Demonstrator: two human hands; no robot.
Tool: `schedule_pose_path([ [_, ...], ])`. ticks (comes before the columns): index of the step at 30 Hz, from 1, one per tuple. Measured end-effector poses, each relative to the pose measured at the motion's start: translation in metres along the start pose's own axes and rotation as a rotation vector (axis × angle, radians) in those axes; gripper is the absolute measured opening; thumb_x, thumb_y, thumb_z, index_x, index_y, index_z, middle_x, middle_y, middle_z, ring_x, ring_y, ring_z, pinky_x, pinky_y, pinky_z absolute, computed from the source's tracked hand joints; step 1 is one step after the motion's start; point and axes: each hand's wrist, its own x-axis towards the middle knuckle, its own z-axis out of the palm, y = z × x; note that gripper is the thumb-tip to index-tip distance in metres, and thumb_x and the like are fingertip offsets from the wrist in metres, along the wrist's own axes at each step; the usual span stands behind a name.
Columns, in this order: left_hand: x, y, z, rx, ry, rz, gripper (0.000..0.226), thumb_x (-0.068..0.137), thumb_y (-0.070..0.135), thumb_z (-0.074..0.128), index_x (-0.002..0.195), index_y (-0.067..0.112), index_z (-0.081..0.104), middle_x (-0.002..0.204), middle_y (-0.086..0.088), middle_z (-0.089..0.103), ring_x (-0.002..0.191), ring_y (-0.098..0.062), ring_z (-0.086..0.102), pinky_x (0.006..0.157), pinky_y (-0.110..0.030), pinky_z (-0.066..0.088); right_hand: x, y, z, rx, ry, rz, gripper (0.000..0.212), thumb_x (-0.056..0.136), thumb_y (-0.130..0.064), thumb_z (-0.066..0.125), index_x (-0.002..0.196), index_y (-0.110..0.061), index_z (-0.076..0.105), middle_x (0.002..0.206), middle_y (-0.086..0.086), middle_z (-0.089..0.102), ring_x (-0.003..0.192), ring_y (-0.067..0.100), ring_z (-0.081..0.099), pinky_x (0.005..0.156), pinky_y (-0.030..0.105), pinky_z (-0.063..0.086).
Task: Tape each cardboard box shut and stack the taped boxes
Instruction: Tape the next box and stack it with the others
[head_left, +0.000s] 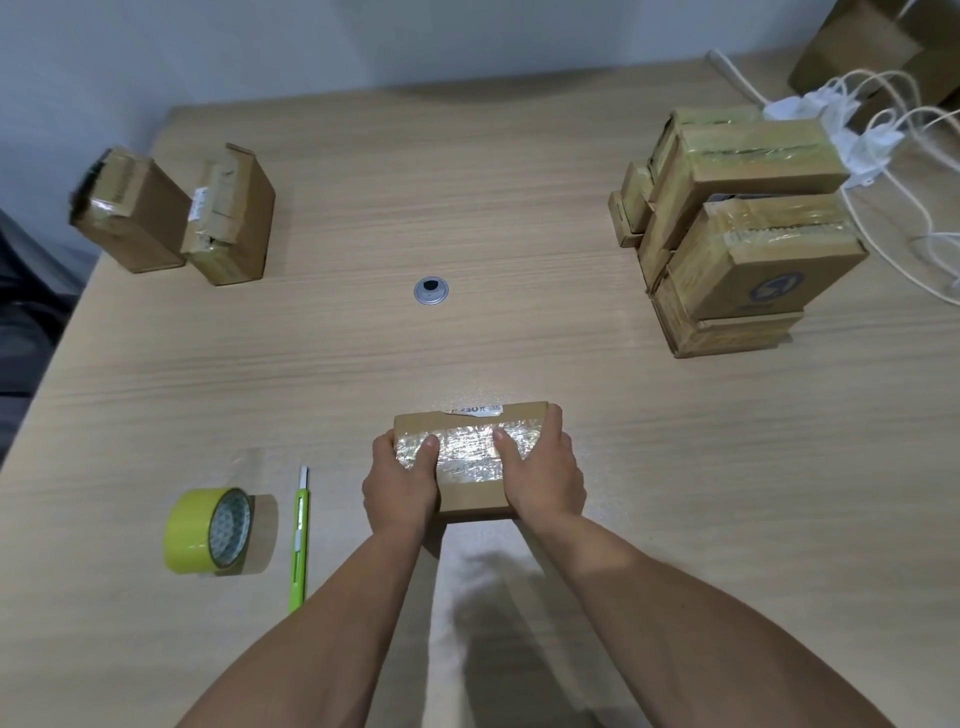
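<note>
The left hand (400, 486) and right hand (543, 478) grip the 2 ends of the cardboard box (474, 493), crosswise at the table's (467, 208) near centre, thumbs on top; the taped stack (737, 228) stands well right.

On counter (467, 208): box (470, 499) in left grip (400, 488) and right grip (540, 478). Cutter (298, 535), then tape roll (208, 530), left of them. Two boxes (228, 223) behind-left; stacked boxes (737, 223) behind-right.

head view | looks forward and down | close over table (519, 197) | wide-angle
</note>
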Motion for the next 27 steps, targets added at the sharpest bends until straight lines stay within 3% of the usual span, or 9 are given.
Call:
schedule_pose_path([
  [4, 0.003, -0.002, -0.004, -0.090, 0.008, -0.020, 0.037, 0.101, 0.035, 0.054, 0.135, 0.018, 0.056, 0.118, -0.006, 0.063, 0.103, -0.023, 0.054, 0.087, -0.032, 0.042, 0.003, 0.000, -0.001, 0.056, 0.012, 0.030, 0.061, 0.103, -0.054, 0.041, 0.156, -0.034, 0.019, 0.149, 0.003, 0.048, 0.128, 0.033, 0.052, 0.094, 0.045, 0.044],
  [8, 0.009, -0.002, -0.004, -0.187, 0.036, -0.085, 0.030, 0.105, 0.029, 0.046, 0.129, 0.020, 0.063, 0.115, -0.003, 0.063, 0.102, -0.021, 0.052, 0.090, -0.034, 0.042, 0.004, 0.000, -0.002, 0.111, 0.018, 0.068, 0.045, 0.106, -0.046, 0.036, 0.150, -0.039, 0.028, 0.125, 0.009, 0.062, 0.109, 0.034, 0.059, 0.090, 0.045, 0.049],
  [12, 0.012, -0.004, -0.005, -0.286, 0.032, -0.151, 0.032, 0.105, 0.024, 0.047, 0.131, 0.019, 0.064, 0.121, -0.001, 0.064, 0.110, -0.021, 0.054, 0.099, -0.033, 0.043, 0.004, 0.001, -0.003, 0.174, 0.021, 0.081, 0.039, 0.109, -0.039, 0.031, 0.147, -0.040, 0.036, 0.103, 0.008, 0.062, 0.092, 0.030, 0.058, 0.087, 0.043, 0.051],
  [15, 0.013, -0.004, -0.007, -0.346, 0.024, -0.189, 0.035, 0.105, 0.021, 0.046, 0.136, 0.017, 0.061, 0.131, -0.001, 0.062, 0.113, -0.017, 0.052, 0.106, -0.033, 0.041, 0.004, 0.001, -0.004, 0.212, 0.023, 0.083, 0.040, 0.110, -0.037, 0.027, 0.148, -0.040, 0.038, 0.104, 0.006, 0.060, 0.089, 0.026, 0.054, 0.087, 0.039, 0.048],
  [18, 0.009, -0.007, -0.010, -0.295, -0.013, -0.134, 0.037, 0.107, 0.025, 0.042, 0.139, 0.019, 0.058, 0.131, 0.002, 0.061, 0.116, -0.017, 0.052, 0.106, -0.032, 0.040, 0.002, 0.003, -0.007, 0.265, 0.012, 0.091, 0.044, 0.110, -0.040, 0.027, 0.153, -0.042, 0.034, 0.125, 0.012, 0.061, 0.103, 0.029, 0.056, 0.089, 0.038, 0.043],
  [21, 0.003, -0.016, -0.011, -0.153, -0.081, -0.014, 0.044, 0.103, 0.039, 0.048, 0.146, 0.027, 0.050, 0.137, 0.003, 0.060, 0.124, -0.022, 0.054, 0.108, -0.039, 0.043, -0.003, 0.008, -0.008, 0.257, -0.054, 0.038, 0.057, 0.106, -0.051, 0.037, 0.158, -0.043, 0.016, 0.146, 0.013, 0.051, 0.129, 0.032, 0.050, 0.103, 0.043, 0.042],
  [23, -0.003, -0.018, -0.010, -0.100, -0.146, 0.038, 0.059, 0.092, 0.047, 0.065, 0.146, 0.032, 0.046, 0.128, 0.006, 0.063, 0.117, -0.020, 0.058, 0.099, -0.038, 0.047, -0.010, 0.013, -0.007, 0.238, -0.103, -0.026, 0.088, 0.095, -0.060, 0.056, 0.160, -0.042, 0.001, 0.163, 0.004, 0.030, 0.147, 0.028, 0.033, 0.111, 0.042, 0.035],
  [25, -0.006, -0.018, -0.009, -0.075, -0.181, 0.071, 0.071, 0.081, 0.048, 0.077, 0.143, 0.036, 0.045, 0.122, 0.010, 0.065, 0.111, -0.017, 0.062, 0.094, -0.036, 0.049, -0.015, 0.018, -0.007, 0.238, -0.120, -0.054, 0.113, 0.081, -0.064, 0.072, 0.158, -0.044, -0.008, 0.167, -0.004, 0.016, 0.152, 0.022, 0.023, 0.114, 0.041, 0.034],
  [27, -0.004, -0.021, -0.011, -0.060, -0.212, 0.076, 0.075, 0.077, 0.050, 0.079, 0.142, 0.039, 0.044, 0.120, 0.012, 0.066, 0.109, -0.015, 0.063, 0.094, -0.036, 0.050, -0.015, 0.021, -0.006, 0.229, -0.134, -0.075, 0.122, 0.076, -0.061, 0.078, 0.157, -0.044, -0.011, 0.167, -0.004, 0.013, 0.152, 0.021, 0.021, 0.114, 0.040, 0.034],
])
